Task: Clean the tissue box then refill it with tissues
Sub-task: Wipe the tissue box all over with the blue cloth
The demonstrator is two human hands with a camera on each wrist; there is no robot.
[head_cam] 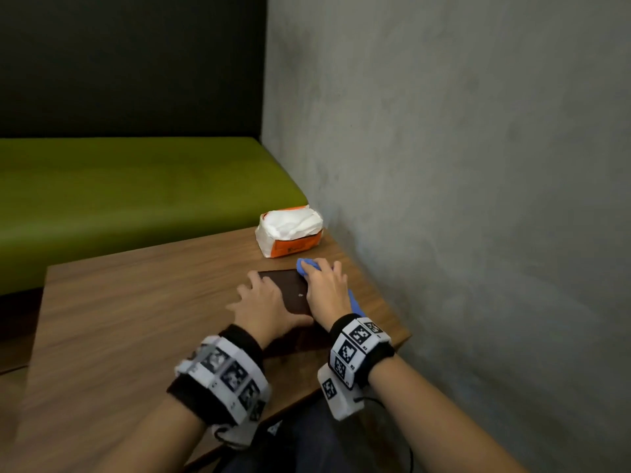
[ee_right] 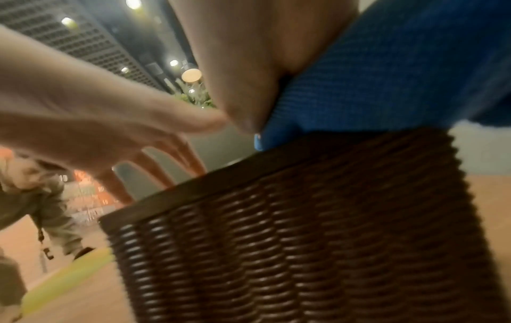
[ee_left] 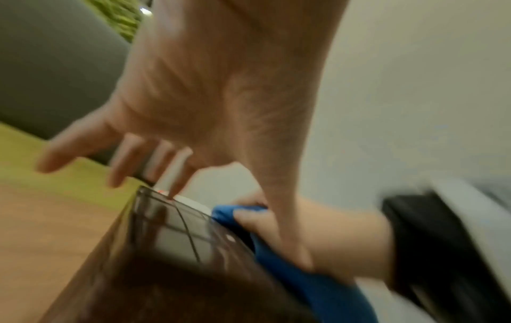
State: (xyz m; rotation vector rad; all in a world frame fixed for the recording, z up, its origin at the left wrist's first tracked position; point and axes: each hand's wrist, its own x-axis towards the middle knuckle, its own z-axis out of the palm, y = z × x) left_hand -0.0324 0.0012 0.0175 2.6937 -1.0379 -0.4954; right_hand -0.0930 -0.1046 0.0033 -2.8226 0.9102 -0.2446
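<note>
A dark brown woven tissue box stands near the right edge of the wooden table. My left hand rests on its top with straight, spread fingers. My right hand grips a blue cloth and presses it against the box's right top edge. In the right wrist view the cloth lies bunched between thumb and palm, above the woven side of the box. An opened orange-and-white tissue pack lies behind the box, near the wall.
A grey wall runs close along the table's right side. A green bench seat lies beyond the table's far edge. In the right wrist view a person stands in the background at the left.
</note>
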